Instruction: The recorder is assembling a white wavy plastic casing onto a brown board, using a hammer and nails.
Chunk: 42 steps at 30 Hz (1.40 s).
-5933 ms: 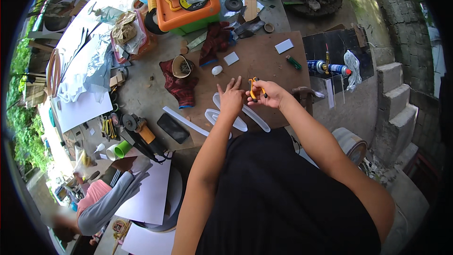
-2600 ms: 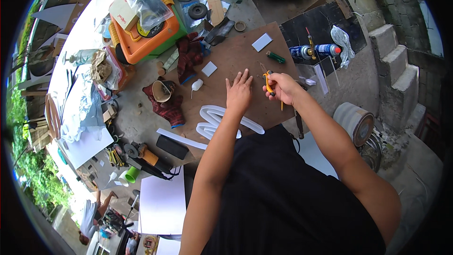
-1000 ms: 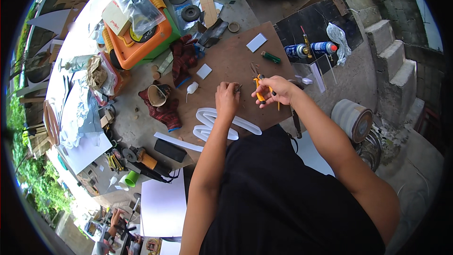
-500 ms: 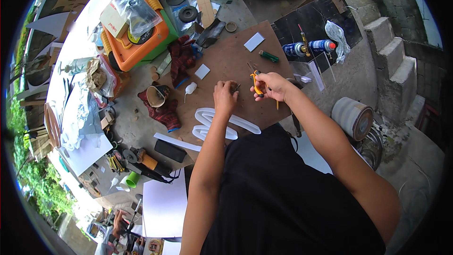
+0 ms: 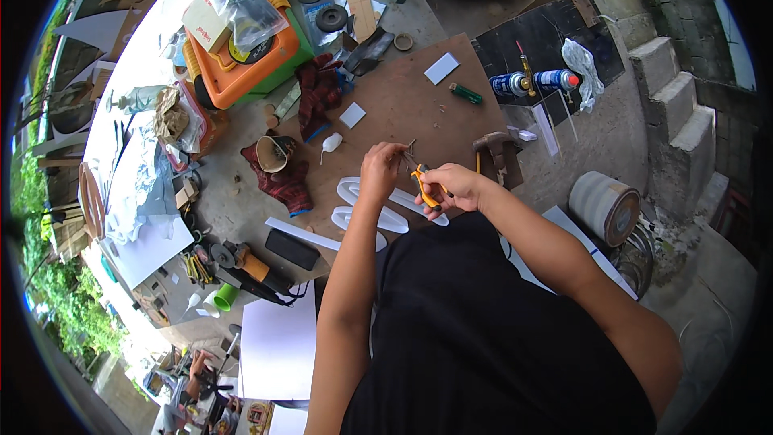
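Note:
My right hand (image 5: 456, 185) is wrapped round pliers (image 5: 424, 187) with orange-and-black handles. Their jaws point up and left, meeting the fingertips of my left hand (image 5: 380, 167). A thin, small piece (image 5: 411, 147) shows at those pinched fingertips; its kind cannot be made out. Both hands are above a brown board (image 5: 394, 105). Below them lies a folded white strip (image 5: 393, 221), partly covered by my left forearm. Left of my left hand is a small white bottle (image 5: 331, 142) with a thin nozzle. A brown, hammer-like tool (image 5: 501, 153) lies right of my right hand.
A green-handled tool (image 5: 466, 94) and two white rectangles, one a far piece (image 5: 441, 69), lie on the board. A cup (image 5: 274, 155) stands by dark red gloves (image 5: 283, 190). Farther off are an orange toolbox (image 5: 233, 72), a spray can (image 5: 555, 80), an angle grinder (image 5: 251, 264) and concrete steps (image 5: 672, 97).
My right hand has come down and left with the pliers, bringing their jaws to my left fingertips. My left hand stays nearly in place. The view has shifted slightly.

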Each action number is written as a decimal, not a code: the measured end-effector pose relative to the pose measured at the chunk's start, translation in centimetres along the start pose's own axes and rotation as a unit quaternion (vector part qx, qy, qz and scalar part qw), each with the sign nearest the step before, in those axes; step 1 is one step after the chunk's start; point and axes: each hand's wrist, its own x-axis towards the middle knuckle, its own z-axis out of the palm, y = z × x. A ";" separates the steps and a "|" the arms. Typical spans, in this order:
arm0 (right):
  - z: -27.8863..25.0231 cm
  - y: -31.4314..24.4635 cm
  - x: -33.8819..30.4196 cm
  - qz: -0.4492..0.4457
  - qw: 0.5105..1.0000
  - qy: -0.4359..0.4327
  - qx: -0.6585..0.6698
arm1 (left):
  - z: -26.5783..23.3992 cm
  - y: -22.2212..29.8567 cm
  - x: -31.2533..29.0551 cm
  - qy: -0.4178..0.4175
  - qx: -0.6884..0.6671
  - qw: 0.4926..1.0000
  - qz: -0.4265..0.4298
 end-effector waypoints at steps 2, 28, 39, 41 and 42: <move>0.3 0.2 0.0 0.015 1.000 -0.019 0.008 | -0.6 0.3 -0.7 -0.020 0.028 0.997 -0.066; -6.3 9.7 0.6 -0.263 0.641 0.441 -0.571 | 0.6 -1.1 3.2 -0.229 0.282 0.916 0.170; -5.9 10.3 0.9 -0.261 0.589 0.471 -0.603 | -4.0 -3.8 0.3 -0.223 0.283 0.927 0.108; -5.8 10.2 0.8 -0.264 0.589 0.466 -0.605 | -3.9 -3.7 -0.1 -0.179 0.281 0.941 0.057; -5.9 10.3 0.7 -0.264 0.591 0.466 -0.603 | -3.8 -2.7 0.0 -0.180 0.280 0.941 0.059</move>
